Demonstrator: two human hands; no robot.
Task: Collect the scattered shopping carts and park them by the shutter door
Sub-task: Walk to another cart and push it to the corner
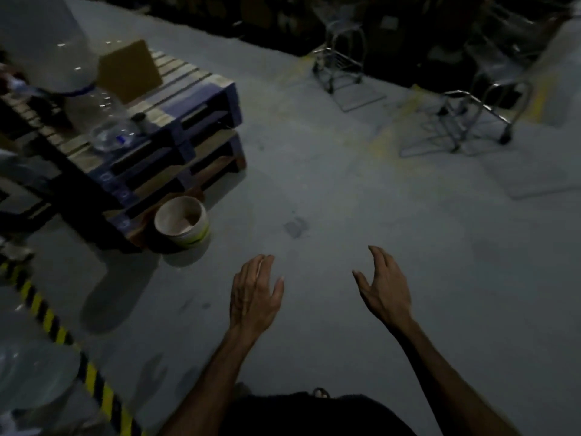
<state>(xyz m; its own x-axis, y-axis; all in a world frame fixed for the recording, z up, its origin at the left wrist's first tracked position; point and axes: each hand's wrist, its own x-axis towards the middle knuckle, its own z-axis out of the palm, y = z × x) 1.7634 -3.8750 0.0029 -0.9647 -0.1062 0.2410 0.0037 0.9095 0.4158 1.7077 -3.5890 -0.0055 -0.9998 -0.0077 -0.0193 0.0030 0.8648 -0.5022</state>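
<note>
Both hands reach out over a grey concrete floor in dim light, holding nothing. The left hand is palm down with its fingers straight and close together, its grip released. The right hand is turned on edge, thumb spread and fingers loosely bent, its grip also released.

Well ahead, 2 shopping carts stand apart from each other near faded yellow floor lines. The nearer shopping cart is at the upper right, a metal frame on small wheels. The farther shopping cart stands further left against a dark wall of stacked goods. Both are well apart from the hands.

At the left, 2 stacked wooden pallets carry a cardboard box and a clear plastic bottle. A white bucket sits on the floor touching the pallet corner. A yellow-and-black striped line crosses the lower left.
</note>
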